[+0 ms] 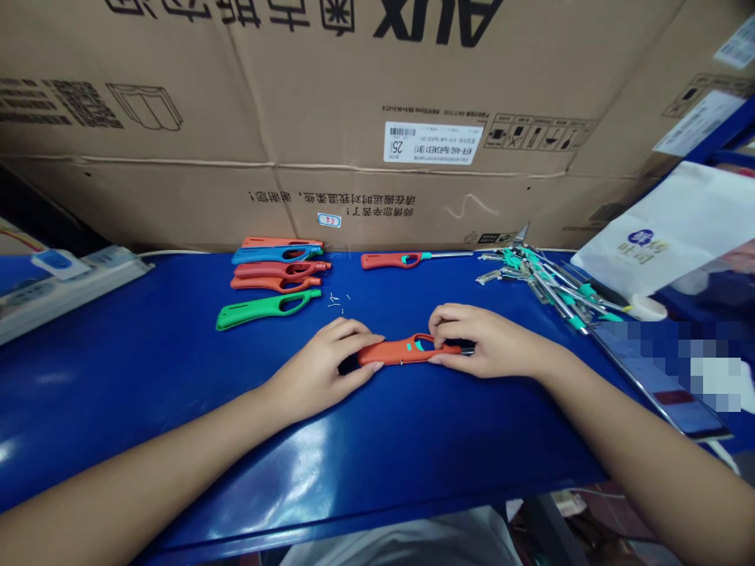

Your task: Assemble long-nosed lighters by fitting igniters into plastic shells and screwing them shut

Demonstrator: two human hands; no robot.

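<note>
An orange-red gas lighter (392,351) with a teal trigger lies level between my two hands, just over the blue table. My left hand (323,363) pinches its rounded handle end between thumb and fingers. At the nozzle end, my right hand (472,339) grips the casing near the trigger loop, where a short bit of metal tube pokes out under the fingers. Beyond it lies another red lighter (389,260) with its long metal tube pointing right. Several tiny pins (334,299) are scattered on the table past my left hand.
Lighter casings in orange, blue, red and green (265,308) lie stacked at the back left. A pile of metal tubes with teal parts (548,279) sits at right, near a phone-like slab (661,385). A cardboard box (330,118) walls the back; a power strip (71,287) stands left.
</note>
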